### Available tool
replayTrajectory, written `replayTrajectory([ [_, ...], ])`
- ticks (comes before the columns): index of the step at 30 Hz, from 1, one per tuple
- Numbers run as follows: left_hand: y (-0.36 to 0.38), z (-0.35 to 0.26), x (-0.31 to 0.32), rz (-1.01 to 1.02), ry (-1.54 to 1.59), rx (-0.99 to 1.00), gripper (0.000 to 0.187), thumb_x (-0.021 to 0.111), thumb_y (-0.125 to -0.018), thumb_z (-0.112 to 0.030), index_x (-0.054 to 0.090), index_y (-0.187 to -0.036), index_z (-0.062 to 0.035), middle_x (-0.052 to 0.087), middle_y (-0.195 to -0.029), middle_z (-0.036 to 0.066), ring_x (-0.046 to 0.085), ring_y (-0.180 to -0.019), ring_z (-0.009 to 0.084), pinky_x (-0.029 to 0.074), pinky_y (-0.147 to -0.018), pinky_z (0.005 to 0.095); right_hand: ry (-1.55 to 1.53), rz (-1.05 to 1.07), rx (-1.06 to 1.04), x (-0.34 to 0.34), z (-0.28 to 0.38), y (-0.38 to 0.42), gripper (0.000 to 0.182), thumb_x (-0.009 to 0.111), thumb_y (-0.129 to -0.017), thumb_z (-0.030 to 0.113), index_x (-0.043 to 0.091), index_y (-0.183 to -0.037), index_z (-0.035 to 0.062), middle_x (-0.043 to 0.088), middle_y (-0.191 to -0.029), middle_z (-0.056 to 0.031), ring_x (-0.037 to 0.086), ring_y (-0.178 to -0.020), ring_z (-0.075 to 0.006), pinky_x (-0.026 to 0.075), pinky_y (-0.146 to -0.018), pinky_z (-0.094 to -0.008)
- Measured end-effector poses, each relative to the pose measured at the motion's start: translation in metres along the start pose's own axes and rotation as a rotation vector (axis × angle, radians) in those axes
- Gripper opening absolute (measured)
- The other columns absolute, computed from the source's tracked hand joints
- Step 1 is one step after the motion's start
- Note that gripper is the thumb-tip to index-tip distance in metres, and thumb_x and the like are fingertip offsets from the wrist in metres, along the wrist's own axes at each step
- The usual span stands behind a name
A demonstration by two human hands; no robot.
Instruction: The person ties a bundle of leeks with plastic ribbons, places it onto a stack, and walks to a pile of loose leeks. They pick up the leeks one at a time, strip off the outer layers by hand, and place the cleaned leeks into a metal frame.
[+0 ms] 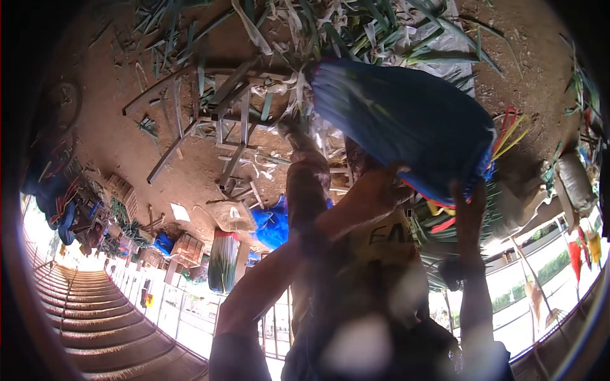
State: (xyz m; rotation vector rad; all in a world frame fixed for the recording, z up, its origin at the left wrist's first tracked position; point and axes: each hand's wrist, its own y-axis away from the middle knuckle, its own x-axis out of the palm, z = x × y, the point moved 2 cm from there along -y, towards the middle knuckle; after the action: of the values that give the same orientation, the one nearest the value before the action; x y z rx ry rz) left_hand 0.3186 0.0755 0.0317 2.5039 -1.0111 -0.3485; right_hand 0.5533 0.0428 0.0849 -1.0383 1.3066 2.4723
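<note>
A large dark-blue mesh bag (400,114) lies slantwise at upper right, bulging, with pale and green shapes faintly visible through it. My left hand (381,190) is closed at the bag's lower edge, by a red and blue rim. At the bag's right end, my right hand (469,206) has its fingers on the bunched blue rim, thumb and fingers on either side of a fold. Red and yellow straps (508,136) stick out beyond that end. Green leaves (445,244) show below the bag, between my forearms.
Cut green leaves (375,32) litter the brown ground at the top. An upturned metal-legged frame (241,117) lies left of my legs. Further off are a blue sheet (272,223), a leaf-filled bundle (223,263), and crates (187,249). A grey sack (575,181) is at right.
</note>
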Motion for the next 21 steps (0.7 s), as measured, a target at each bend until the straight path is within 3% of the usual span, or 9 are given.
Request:
replayTrajectory([
  [4,-0.001,0.032,-0.04,0.067,0.103,-0.249,0.032,0.061,-0.09,-0.03,0.061,-0.114,-0.0085,0.066,-0.095,0.019,0.066,-0.09,0.0354,0.052,-0.079,0.0437,-0.219,-0.156,0.08,-0.034,-0.105,-0.097,0.059,0.073,-0.085,0.034,0.054,-0.127,-0.0036,0.061,-0.114,-0.0108,0.054,-0.1,-0.0194,0.042,-0.092,-0.0359],
  [6,-0.001,0.093,-0.073,0.212,-0.08,-0.441,0.028,0.064,-0.091,-0.018,0.061,-0.113,0.0004,0.068,-0.092,0.012,0.066,-0.082,0.0179,0.052,-0.075,0.0338,-0.176,-0.353,-0.114,-0.038,-0.081,-0.11,0.056,0.07,-0.088,0.036,0.057,-0.125,-0.0034,0.06,-0.119,-0.0098,0.053,-0.103,-0.0184,0.04,-0.095,-0.035],
  [8,0.004,0.115,-0.12,0.083,-0.146,-0.407,0.031,0.065,-0.09,-0.02,0.061,-0.113,0.0005,0.069,-0.093,0.013,0.066,-0.082,0.0182,0.052,-0.074,0.0337,-0.236,-0.28,0.001,-0.045,-0.106,-0.134,0.055,0.069,-0.089,0.036,0.056,-0.126,-0.0028,0.057,-0.123,-0.0096,0.052,-0.108,-0.0178,0.039,-0.098,-0.0345],
  [10,0.009,0.153,-0.156,0.146,-0.275,-0.57,0.038,0.063,-0.087,-0.028,0.062,-0.116,-0.0029,0.068,-0.099,0.022,0.067,-0.092,0.0327,0.052,-0.082,0.0408,-0.309,-0.211,0.129,-0.054,-0.152,-0.155,0.054,0.067,-0.091,0.037,0.056,-0.127,-0.0021,0.055,-0.128,-0.0093,0.051,-0.113,-0.0172,0.038,-0.101,-0.0341],
  [12,-0.001,0.154,-0.18,0.238,-0.36,-0.671,0.04,0.064,-0.087,-0.028,0.062,-0.114,0.0009,0.068,-0.097,0.023,0.067,-0.092,0.0321,0.051,-0.082,0.0392,-0.44,-0.085,0.088,-0.052,-0.191,-0.168,0.055,0.064,-0.093,0.036,0.053,-0.133,-0.0009,0.052,-0.135,-0.0087,0.047,-0.123,-0.0159,0.035,-0.106,-0.0326],
  [13,-0.006,0.168,-0.188,0.306,-0.38,-0.665,0.035,0.064,-0.091,-0.021,0.06,-0.117,0.0016,0.069,-0.095,0.016,0.066,-0.084,0.0217,0.053,-0.075,0.0349,-0.453,-0.132,0.157,-0.05,-0.199,-0.171,0.057,0.061,-0.095,0.035,0.048,-0.138,-0.0003,0.051,-0.137,-0.0086,0.046,-0.127,-0.0161,0.032,-0.109,-0.0323],
  [17,-0.062,0.224,-0.192,0.393,-0.252,-0.716,0.036,0.062,-0.094,-0.025,0.059,-0.119,0.0015,0.067,-0.098,0.015,0.067,-0.084,0.0234,0.054,-0.075,0.0361,-0.499,-0.148,0.311,-0.048,-0.25,-0.173,0.058,0.056,-0.097,0.034,0.043,-0.142,-0.0008,0.048,-0.141,-0.0095,0.045,-0.129,-0.0176,0.03,-0.111,-0.0332],
  [19,-0.107,0.25,-0.173,0.397,-0.188,-0.545,0.043,0.055,-0.097,-0.038,0.06,-0.117,-0.0002,0.065,-0.1,0.014,0.064,-0.086,0.0203,0.053,-0.076,0.0375,-0.553,-0.138,0.367,-0.046,-0.275,-0.171,0.058,0.055,-0.098,0.034,0.042,-0.142,-0.0016,0.047,-0.142,-0.0102,0.045,-0.13,-0.0179,0.03,-0.112,-0.0334],
  [21,-0.146,0.265,-0.151,0.076,-0.061,-0.694,0.049,0.051,-0.097,-0.043,0.06,-0.117,0.0014,0.066,-0.101,0.012,0.063,-0.091,0.0215,0.049,-0.079,0.0378,-0.524,-0.177,0.337,-0.048,-0.291,-0.161,0.058,0.052,-0.099,0.034,0.042,-0.141,-0.0037,0.046,-0.143,-0.0124,0.041,-0.134,-0.0189,0.027,-0.113,-0.0339],
])
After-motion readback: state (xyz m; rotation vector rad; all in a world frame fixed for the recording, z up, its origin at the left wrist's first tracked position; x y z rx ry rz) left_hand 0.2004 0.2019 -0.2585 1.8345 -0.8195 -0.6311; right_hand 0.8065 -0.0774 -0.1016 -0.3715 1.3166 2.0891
